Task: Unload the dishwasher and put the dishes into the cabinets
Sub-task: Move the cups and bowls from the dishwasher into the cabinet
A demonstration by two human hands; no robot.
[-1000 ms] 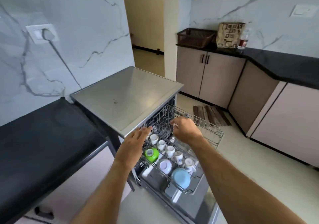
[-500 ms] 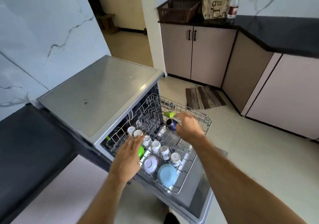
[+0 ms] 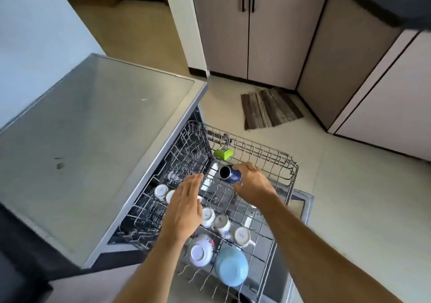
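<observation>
Right hand [image 3: 253, 183] has its fingers wrapped round a dark blue cup [image 3: 229, 174], tipped on its side just above the middle of the pulled-out rack [image 3: 283, 176]. Left hand [image 3: 186, 206] hovers flat over the rack's left side, fingers straight and holding nothing. White cups [image 3: 221, 223] and a blue bowl [image 3: 231, 269] sit upside down at the rack's near end, and a green thing [image 3: 222, 154] is at its far edge.

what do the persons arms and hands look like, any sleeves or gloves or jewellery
Both forearms are bare as far as the picture shows: no sleeve reaches into view. The left hand and the right hand wear no gloves. No watch, bracelet or ring shows on the wrists or on the fingers that can be seen.
</observation>
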